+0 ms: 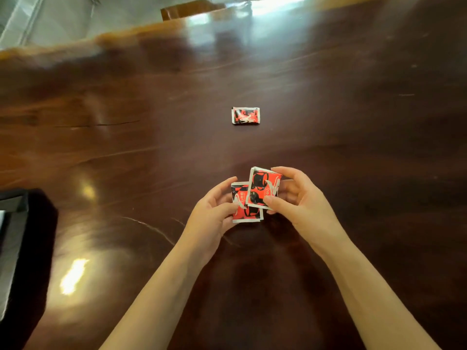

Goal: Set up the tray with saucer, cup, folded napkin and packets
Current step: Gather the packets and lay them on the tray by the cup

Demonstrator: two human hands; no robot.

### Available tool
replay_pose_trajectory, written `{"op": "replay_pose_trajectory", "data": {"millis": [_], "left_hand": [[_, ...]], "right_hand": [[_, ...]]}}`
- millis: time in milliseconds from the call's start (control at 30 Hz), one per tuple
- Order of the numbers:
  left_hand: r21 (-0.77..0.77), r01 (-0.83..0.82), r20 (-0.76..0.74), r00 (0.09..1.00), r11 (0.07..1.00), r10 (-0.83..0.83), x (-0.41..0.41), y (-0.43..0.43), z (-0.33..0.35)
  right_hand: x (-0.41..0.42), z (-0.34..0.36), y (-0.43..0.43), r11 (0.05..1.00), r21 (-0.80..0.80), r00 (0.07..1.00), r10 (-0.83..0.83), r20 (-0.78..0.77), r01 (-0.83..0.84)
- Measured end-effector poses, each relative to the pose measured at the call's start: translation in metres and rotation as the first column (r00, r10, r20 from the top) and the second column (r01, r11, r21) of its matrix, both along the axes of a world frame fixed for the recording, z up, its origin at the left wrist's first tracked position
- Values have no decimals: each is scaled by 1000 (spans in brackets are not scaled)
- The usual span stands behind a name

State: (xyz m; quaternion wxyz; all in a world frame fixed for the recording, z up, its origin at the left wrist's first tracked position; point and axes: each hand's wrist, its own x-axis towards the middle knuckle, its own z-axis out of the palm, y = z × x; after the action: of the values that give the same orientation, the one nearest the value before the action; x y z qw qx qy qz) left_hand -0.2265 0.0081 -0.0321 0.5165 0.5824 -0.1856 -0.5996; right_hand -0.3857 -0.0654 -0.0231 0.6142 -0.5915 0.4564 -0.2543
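Two red-and-black packets with white edges are held just above the dark wooden table. My left hand (213,212) grips the lower packet (249,213) by its left side. The upper packet (264,188) overlaps it, and my right hand (297,198) holds that one with thumb below and fingers over its top right corner. A third packet of the same kind (245,115) lies flat on the table farther away, beyond both hands. No saucer, cup or napkin is in view.
A black tray or box (30,238) juts in from the left edge, only partly visible. The glossy table (126,147) ends at a far edge at the upper left, with pale floor and a brown furniture piece (192,10) beyond.
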Motion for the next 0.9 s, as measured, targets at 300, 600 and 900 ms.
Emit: {"op": "replay_pose_trajectory", "data": {"millis": [300, 600, 900], "left_hand": [[-65, -49, -33, 998, 997, 47, 26, 14, -6], [-71, -101, -85, 992, 992, 95, 36, 16, -6], [0, -10, -143, 990, 1000, 9, 51, 17, -10]], "right_hand": [[34, -8, 9, 990, -137, 987, 3, -159, -26], [47, -11, 9, 985, -162, 987, 33, -158, -59], [58, 10, -20, 797, -263, 824, 446, -350, -543]]}}
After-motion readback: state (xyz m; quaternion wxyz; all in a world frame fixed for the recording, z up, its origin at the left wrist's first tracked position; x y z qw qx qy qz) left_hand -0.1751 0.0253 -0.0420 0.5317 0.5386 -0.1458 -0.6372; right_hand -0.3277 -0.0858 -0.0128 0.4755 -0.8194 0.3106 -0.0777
